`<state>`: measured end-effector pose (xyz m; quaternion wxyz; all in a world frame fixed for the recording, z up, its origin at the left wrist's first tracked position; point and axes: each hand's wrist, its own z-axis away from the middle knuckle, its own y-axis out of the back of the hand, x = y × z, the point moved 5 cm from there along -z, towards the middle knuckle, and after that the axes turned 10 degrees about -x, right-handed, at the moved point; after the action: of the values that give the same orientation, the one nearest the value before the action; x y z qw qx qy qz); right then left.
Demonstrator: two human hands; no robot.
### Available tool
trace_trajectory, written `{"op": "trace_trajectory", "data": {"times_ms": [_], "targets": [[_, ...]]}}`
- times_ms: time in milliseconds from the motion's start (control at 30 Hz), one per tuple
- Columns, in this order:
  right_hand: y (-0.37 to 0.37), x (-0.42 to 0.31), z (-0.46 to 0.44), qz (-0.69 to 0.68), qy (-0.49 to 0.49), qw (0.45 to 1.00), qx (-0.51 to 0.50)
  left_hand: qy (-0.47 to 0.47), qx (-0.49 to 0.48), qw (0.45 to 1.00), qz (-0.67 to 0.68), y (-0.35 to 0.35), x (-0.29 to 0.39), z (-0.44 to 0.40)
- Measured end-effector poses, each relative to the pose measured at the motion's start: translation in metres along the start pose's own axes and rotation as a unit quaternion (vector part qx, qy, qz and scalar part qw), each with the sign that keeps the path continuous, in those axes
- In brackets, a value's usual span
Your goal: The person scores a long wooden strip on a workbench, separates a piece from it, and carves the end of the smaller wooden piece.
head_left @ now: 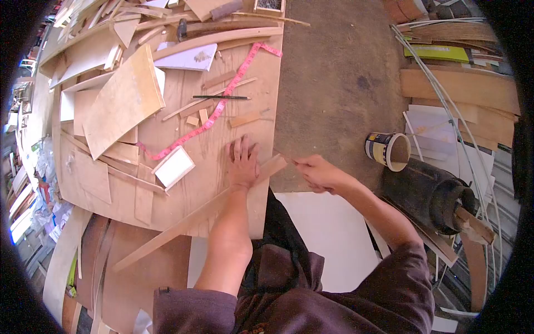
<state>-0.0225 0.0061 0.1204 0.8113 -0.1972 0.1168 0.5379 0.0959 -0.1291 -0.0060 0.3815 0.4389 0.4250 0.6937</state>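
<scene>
A long wooden strip (183,220) lies slantwise over the near part of the plywood tabletop (214,131), one end sticking out past each edge. My left hand (242,161) rests on the tabletop and strip, fingers stretched forward and apart. Beyond the right table edge, near the strip's end, my right hand (320,173) is closed in a fist. A thin dark piece shows between that fist and the strip's end, too small to name. Ahead of my left hand are a pink measuring tape (208,125), a dark pencil (221,97) and small wood offcuts (247,118).
Boards and offcuts pile up at the table's far left, with a large plywood piece (127,100) and a white-topped block (174,167) nearer. On the floor to the right stand a bucket (397,151) and a black cylinder (428,186). Stacked boards (456,86) line the right side.
</scene>
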Motion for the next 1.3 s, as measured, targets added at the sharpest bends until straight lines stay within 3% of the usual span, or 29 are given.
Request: {"op": "trace_trajectory", "data": {"times_ms": [133,267,433,533,667,733,833,967,1033,1133,1300], "targets": [[0.004,0.007,-0.010,0.033,0.009,0.999,0.010,-0.001,0.002,1.000,-0.019,0.002,-0.001,-0.001],[0.010,0.043,-0.105,0.010,-0.006,1.000,0.019,0.005,0.017,1.000,-0.008,0.001,-0.003,-0.002],[0.003,0.007,-0.017,0.002,0.012,1.000,0.003,-0.003,0.022,0.999,0.028,-0.006,-0.003,-0.001],[0.002,0.013,-0.010,-0.017,-0.006,1.000,0.002,-0.006,0.022,0.999,0.028,-0.005,-0.002,-0.002],[0.007,0.039,-0.096,-0.018,-0.006,1.000,0.025,0.001,0.004,1.000,0.015,-0.013,-0.003,0.000],[0.001,0.028,-0.098,0.064,-0.002,0.998,-0.014,-0.007,0.018,1.000,0.005,-0.010,-0.005,-0.002],[0.003,0.005,-0.019,0.027,0.018,0.999,-0.014,0.004,0.001,1.000,0.018,-0.008,-0.002,0.000],[0.005,0.018,-0.008,0.022,-0.024,0.999,0.006,-0.008,0.018,1.000,0.009,-0.002,-0.005,-0.001],[-0.004,-0.012,-0.028,0.094,0.082,0.992,0.026,-0.020,0.045,0.999,0.001,0.001,-0.002,0.000],[-0.017,-0.042,-0.027,0.144,-0.003,0.989,-0.030,-0.012,0.029,0.999,0.010,0.000,-0.001,0.000],[-0.001,-0.003,0.004,0.052,0.009,0.999,-0.004,-0.017,0.050,0.998,0.042,-0.002,-0.003,-0.001]]}}
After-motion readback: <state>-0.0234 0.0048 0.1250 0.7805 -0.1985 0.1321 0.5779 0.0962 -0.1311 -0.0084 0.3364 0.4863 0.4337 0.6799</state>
